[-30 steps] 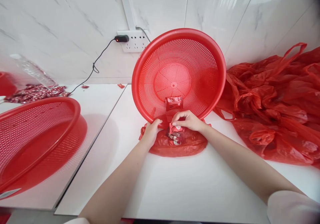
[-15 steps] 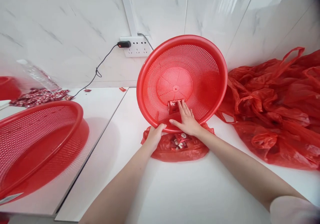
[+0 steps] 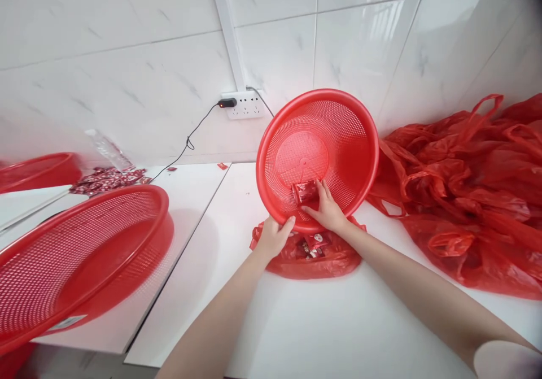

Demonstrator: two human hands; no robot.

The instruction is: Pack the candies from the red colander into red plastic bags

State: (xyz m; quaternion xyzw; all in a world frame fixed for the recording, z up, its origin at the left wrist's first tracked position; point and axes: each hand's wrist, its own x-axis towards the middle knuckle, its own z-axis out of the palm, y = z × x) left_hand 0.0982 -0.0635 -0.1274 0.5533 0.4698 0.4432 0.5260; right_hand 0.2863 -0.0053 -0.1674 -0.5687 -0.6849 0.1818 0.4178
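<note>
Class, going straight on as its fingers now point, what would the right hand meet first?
Probably the red packet, at whose right end the fingertips appear, then the bottom of the basket; contact and depth are unclear.

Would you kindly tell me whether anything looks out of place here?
Two small red pieces lie loose near the wall, apart from the patterned pile, and the bottle looks tilted rather than upright.

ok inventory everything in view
tilted basket: 1, red, centre
packet: 1+, red, inside
open bag: 1, red, below
wrapped items: several, mixed, bagged
piled bags: many, red, right
large basket: 1, red, left
tub: 1, red, far left
bottle: 1, clear, back
patterned heap: 1, red, back
small packets: few, red, back
socket panel: 1, white, wall
plug: 1, black, panel
table: 1, white, below
left grip: 1, bare, on rim
right grip: 1, bare, at packet
</note>
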